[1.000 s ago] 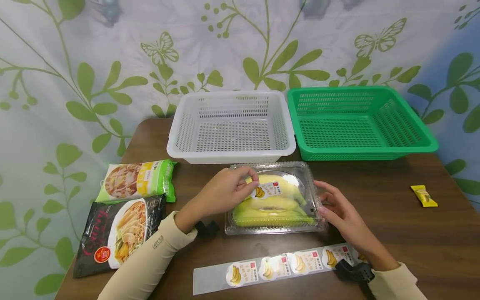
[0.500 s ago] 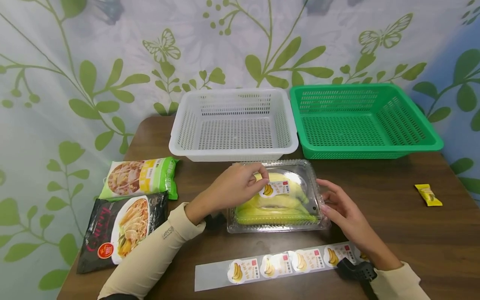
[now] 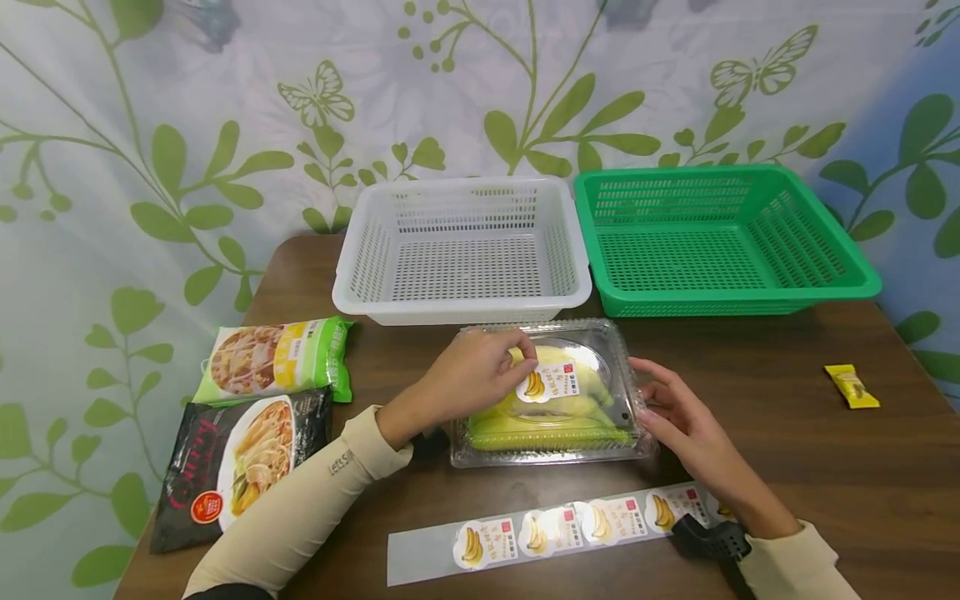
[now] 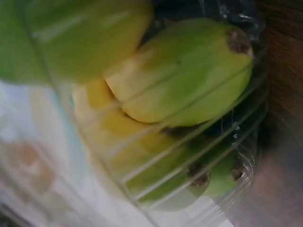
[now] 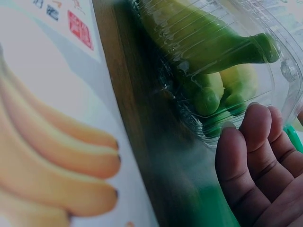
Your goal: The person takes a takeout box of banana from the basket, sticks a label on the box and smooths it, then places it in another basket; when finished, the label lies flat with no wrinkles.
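A clear plastic clamshell box (image 3: 551, 457) holds yellow-green bananas (image 3: 536, 432) in the middle of the table. Over its lid my left hand (image 3: 476, 375) pinches the left end of a banana sticker (image 3: 558, 382), which lies along the lid. Thumb and index finger meet at that end; the sticker's edge beneath them is hidden. At the box's right side, the bent fingers of my right hand (image 3: 693, 425) rest by the rim. Up close in the right wrist view, its fingertips (image 5: 255, 120) touch the box wall. Banana ends (image 4: 189, 75) fill the left wrist view through ribbed plastic.
Below the box lies a strip of banana stickers (image 3: 555, 533), partly under the right wrist. White (image 3: 461, 310) and green (image 3: 738, 297) baskets stand behind. Green (image 3: 330, 358) and black (image 3: 202, 467) food packets are at left, a small yellow packet (image 3: 851, 387) at right.
My left hand has shifted a little to the right over the lid along with the sticker, which now lies straighter. The right hand and the box hold their places.
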Available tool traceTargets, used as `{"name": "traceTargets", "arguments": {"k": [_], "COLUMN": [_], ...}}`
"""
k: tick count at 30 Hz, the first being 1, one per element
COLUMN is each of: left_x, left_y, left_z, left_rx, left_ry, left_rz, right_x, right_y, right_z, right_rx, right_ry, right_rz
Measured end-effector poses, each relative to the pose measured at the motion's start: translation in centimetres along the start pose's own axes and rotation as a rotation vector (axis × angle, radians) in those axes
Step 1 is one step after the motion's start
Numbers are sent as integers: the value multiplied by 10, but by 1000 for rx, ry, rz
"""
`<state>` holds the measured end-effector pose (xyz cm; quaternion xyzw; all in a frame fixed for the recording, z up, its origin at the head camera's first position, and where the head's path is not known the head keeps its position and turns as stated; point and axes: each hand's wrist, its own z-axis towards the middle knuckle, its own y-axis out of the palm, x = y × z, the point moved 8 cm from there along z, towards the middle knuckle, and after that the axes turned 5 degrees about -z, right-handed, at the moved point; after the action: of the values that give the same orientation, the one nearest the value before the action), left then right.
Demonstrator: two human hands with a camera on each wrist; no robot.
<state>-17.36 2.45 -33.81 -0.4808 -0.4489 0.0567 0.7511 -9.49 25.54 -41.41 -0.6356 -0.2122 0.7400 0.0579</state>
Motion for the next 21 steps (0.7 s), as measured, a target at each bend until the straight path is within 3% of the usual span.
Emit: {"name": "traceTargets", "arguments": {"k": [21], "left_x": [0], "left_y": [-2], "left_z": [1], "left_rx": [47], "left_ry": [-4], "left_rz": [46], "right_x": [0], "right_y": [1], "right_z": [0], "right_rx": [-5], "right_ry": [-13], "right_rz": [5]}}
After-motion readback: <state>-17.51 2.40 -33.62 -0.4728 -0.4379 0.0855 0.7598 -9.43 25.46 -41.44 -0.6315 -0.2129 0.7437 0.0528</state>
